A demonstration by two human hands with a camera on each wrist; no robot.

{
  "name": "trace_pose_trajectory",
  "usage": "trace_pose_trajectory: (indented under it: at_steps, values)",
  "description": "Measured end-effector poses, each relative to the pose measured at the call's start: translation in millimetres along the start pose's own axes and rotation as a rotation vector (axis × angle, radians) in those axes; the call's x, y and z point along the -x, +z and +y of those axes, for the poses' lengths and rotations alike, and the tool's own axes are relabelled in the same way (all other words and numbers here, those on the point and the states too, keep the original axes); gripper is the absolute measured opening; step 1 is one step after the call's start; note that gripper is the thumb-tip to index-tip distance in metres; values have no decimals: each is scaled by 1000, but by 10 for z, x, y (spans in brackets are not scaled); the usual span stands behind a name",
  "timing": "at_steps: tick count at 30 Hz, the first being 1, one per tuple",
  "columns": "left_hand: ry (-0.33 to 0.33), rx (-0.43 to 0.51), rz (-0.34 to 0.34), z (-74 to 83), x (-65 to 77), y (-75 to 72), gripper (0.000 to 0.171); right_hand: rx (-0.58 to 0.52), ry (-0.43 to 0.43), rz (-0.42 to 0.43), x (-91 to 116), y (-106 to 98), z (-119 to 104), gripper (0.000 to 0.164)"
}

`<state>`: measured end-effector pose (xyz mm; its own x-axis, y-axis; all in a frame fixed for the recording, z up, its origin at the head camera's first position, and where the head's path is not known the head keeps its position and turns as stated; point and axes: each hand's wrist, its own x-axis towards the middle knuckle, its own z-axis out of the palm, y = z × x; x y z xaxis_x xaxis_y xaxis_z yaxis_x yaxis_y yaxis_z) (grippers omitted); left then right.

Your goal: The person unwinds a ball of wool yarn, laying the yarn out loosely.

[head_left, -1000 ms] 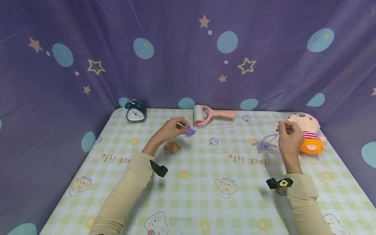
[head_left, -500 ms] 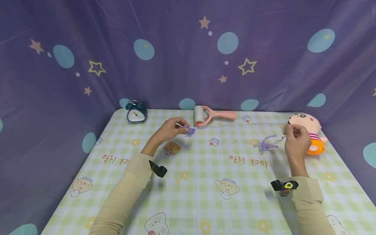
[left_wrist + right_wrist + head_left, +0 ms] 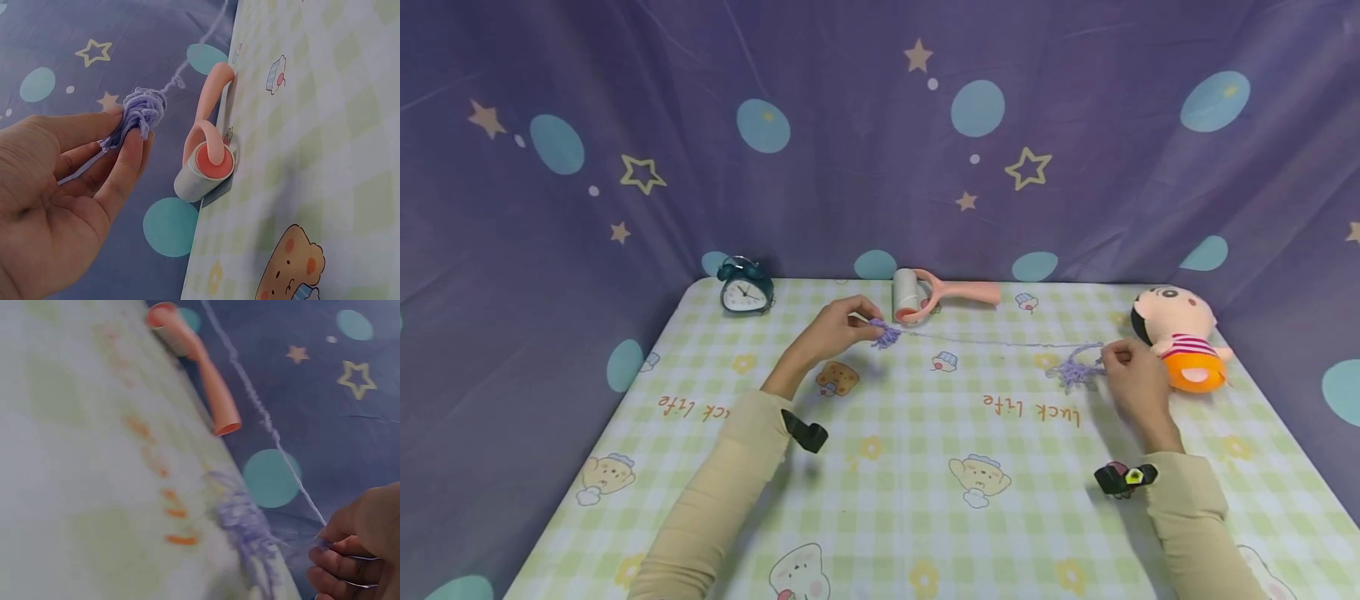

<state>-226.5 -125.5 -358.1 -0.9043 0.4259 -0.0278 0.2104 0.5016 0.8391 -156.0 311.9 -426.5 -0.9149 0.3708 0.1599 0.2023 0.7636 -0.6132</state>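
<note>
Between thumb and fingers, my left hand (image 3: 835, 329) pinches a small wound bundle of light purple yarn (image 3: 147, 109) above the table. A yarn strand (image 3: 1000, 342) runs from that bundle across to my right hand (image 3: 1138, 383), whose thumb and fingertips pinch it. In the right wrist view the strand looks kinked along part of its length. Just left of the right hand, a loose tangle of the same purple yarn (image 3: 1073, 372) lies on the table, blurred in the right wrist view. Part of the bundle is hidden by the left fingers.
Behind the strand lies a pink-handled lint roller (image 3: 955, 292) near the table's back edge. A teal alarm clock (image 3: 746, 287) stands at the back left. Beside the right hand is a plush doll (image 3: 1187, 342) in orange and stripes. A checked cloth (image 3: 902, 517) covers the table.
My right hand first moved rightward, then came back left and lower, toward the tangle. The strand now hangs lower and shows more clearly. My left hand has hardly moved.
</note>
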Motion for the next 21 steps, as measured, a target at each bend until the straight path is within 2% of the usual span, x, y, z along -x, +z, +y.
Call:
trace_pose_trajectory:
  at_steps: [7, 11, 21]
  values:
    - [38, -18, -18, 34, -8, 15, 17, 91, -104, -64, 2, 168, 39, 24]
    - [41, -28, -32, 55, -6, 30, 19, 91, -145, -69, 7, 207, 5, 19]
    - [33, -25, -48, 84, -25, 55, 21, 83, -199, -11, 9, 132, -338, 21]
